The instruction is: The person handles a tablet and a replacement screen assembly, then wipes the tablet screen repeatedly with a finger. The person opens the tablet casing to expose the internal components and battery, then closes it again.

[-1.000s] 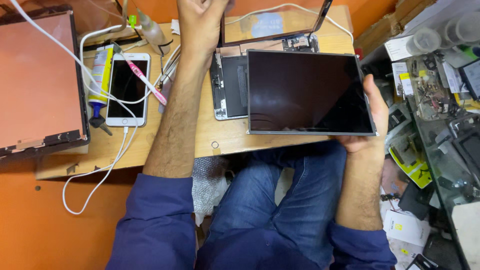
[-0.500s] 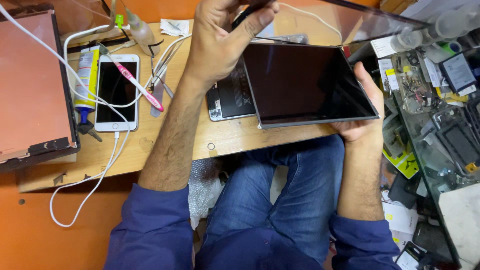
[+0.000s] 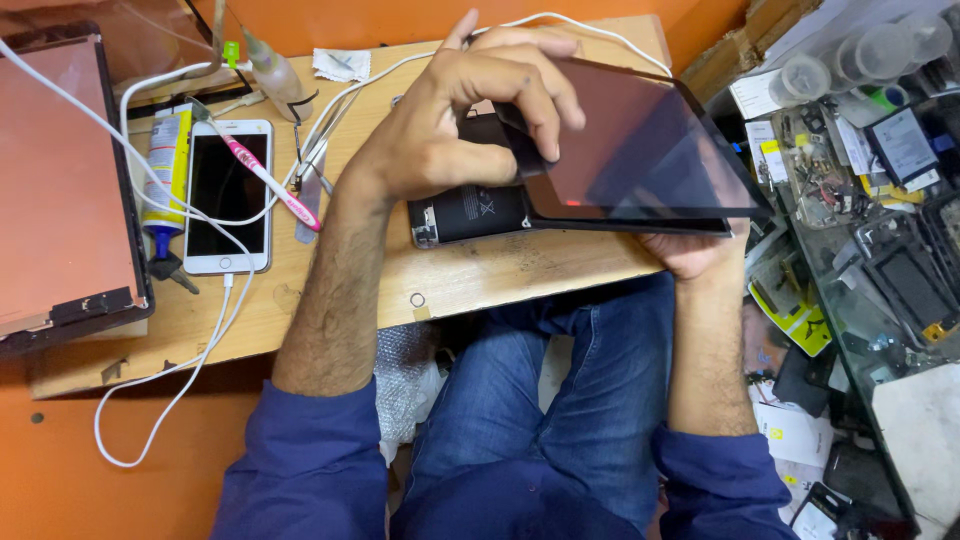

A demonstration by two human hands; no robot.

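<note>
I hold a dark tablet screen panel (image 3: 650, 150) tilted above the wooden worktop (image 3: 480, 270). My left hand (image 3: 460, 120) grips its left corner, fingertips pressed on the glass. My right hand (image 3: 695, 245) supports the panel from underneath at its near edge, mostly hidden by it. Below the panel lies the opened tablet body (image 3: 465, 210) with its black battery showing.
A white phone (image 3: 227, 195) lies on the left with a pink toothbrush (image 3: 270, 180) across it, white cables, a yellow tube (image 3: 165, 165) and a small bottle (image 3: 275, 65). A large framed panel (image 3: 60, 190) fills the far left. Cluttered parts cover the glass shelf (image 3: 870, 200) at right.
My left hand came down from the far edge of the bench and took hold of the screen panel. The panel now stands tilted up off the tablet body.
</note>
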